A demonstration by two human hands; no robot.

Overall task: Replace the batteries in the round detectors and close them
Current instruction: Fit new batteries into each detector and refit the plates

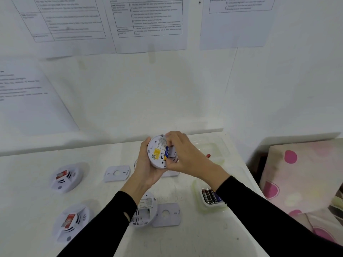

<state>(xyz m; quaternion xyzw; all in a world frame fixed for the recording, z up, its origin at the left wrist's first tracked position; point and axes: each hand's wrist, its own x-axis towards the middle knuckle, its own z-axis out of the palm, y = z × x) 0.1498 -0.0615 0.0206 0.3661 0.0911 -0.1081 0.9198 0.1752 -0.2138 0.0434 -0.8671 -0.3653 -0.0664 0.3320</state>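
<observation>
So you've got the round detector (157,152) up off the white table (194,234), back side facing you, cradled in your left hand (148,169) with the fingers curled around its 9 o'clock edge. Your right hand (182,154) comes in from 3 o'clock, fingertips pinched on the blue-and-yellow battery (166,152) that sits half in the compartment. Looks to me like you're mid-seating it.

Stuff that could bite you here:

- The battery looks tilted rather than flat in the bay. Push it down crooked and it may jam or bend a contact. I can't tell polarity from this angle, so check it.
- There seem to be thin wires just at 3 o'clock of the battery, under your fingers. Pinch those and the cover plate won't sit right.
- You're holding the thing in the air. If the left grip slips while you press, it drops on the open detector (143,210) lying near your left sleeve at 6 o'clock.
- Two cover plates are loose, one (116,173) at 9 o'clock of your hands and one (167,215) down at 6 o'clock. Easy to mix up.
- The tub of batteries (210,198) sits right under your right forearm at 5 o'clock, near the table edge. A careless elbow could shove it off.
</observation>
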